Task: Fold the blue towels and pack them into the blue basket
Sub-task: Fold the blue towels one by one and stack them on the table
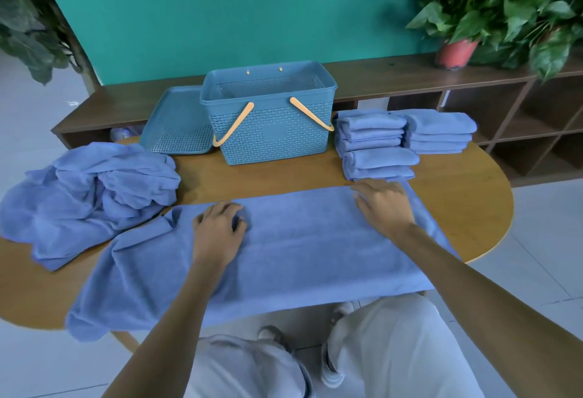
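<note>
Blue towel (299, 249) lies flat along table's (467, 208) near edge. Left hand (217, 233) presses it, fingers curled; right hand (385, 205) rests spread.

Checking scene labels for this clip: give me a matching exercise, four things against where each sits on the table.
Things:
1. basket
2. lid
3. folded towels
4. crumpled towels

Places:
A. far left of the table
B. right of the basket
C. middle, at the back
D. leaning against the basket's left side

Pairs: 1-C, 2-D, 3-B, 4-A
</note>
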